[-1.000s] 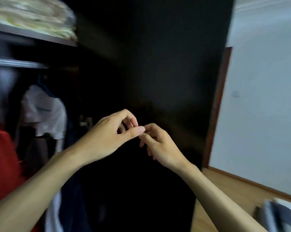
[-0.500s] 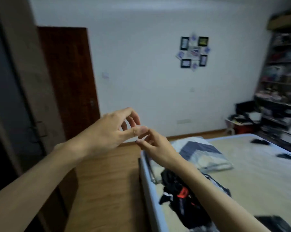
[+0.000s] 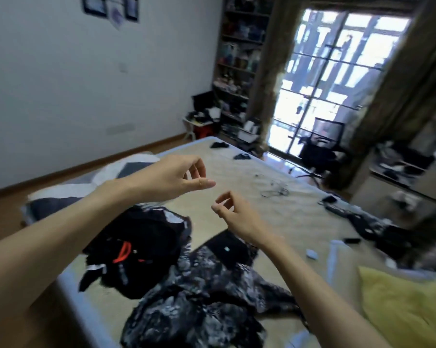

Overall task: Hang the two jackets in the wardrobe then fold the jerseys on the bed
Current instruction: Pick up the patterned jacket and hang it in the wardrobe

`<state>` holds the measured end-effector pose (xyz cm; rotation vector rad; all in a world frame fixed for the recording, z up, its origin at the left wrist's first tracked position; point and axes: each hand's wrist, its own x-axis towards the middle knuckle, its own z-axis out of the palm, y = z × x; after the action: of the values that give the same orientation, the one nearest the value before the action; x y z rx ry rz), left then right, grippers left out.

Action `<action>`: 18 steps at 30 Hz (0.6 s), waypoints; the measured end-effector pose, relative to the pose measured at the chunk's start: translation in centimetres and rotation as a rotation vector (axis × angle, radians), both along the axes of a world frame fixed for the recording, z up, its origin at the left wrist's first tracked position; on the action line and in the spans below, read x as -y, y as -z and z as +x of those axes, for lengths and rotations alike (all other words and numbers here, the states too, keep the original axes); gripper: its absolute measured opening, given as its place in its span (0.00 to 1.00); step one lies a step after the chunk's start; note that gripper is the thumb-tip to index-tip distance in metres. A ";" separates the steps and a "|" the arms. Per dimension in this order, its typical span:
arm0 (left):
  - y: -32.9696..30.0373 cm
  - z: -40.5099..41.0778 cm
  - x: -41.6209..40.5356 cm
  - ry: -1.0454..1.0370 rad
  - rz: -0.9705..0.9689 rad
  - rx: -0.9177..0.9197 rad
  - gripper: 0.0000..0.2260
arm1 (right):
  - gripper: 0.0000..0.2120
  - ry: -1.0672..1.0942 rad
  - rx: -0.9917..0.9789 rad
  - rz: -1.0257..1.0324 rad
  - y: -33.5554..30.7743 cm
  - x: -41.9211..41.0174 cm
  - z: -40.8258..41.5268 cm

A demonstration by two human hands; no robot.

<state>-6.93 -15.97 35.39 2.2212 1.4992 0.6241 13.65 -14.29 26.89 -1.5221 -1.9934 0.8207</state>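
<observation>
Bed (image 3: 274, 212): beige cover, viewed from its near corner.
Jerseys: one black with red trim (image 3: 136, 249) near the bed's left edge; one grey-patterned (image 3: 199, 297) just beside it on the right, both crumpled and touching.
Left hand (image 3: 171, 177): raised above the bed, fingers loosely curled, holding nothing.
Right hand (image 3: 237, 212): just beside it, apart, fingers loosely curled, empty.
Yellow pillow (image 3: 407, 305): near right.
Striped pillow (image 3: 69, 194): far left.
</observation>
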 end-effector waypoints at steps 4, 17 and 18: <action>5.0 4.7 -4.7 0.155 -0.113 -0.037 0.17 | 0.09 0.170 0.085 -0.071 3.3 -0.1 5.8; 25.9 6.3 -13.9 0.567 -0.520 -0.368 0.18 | 0.13 0.602 0.124 -0.472 18.3 2.6 8.0; 28.3 5.4 -14.0 0.578 -0.565 -0.392 0.17 | 0.13 0.610 0.132 -0.512 19.8 2.7 7.2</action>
<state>-1.50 -2.00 7.11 2.2046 0.9259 -0.3875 20.86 -17.03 7.08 -2.3570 -1.3002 1.0152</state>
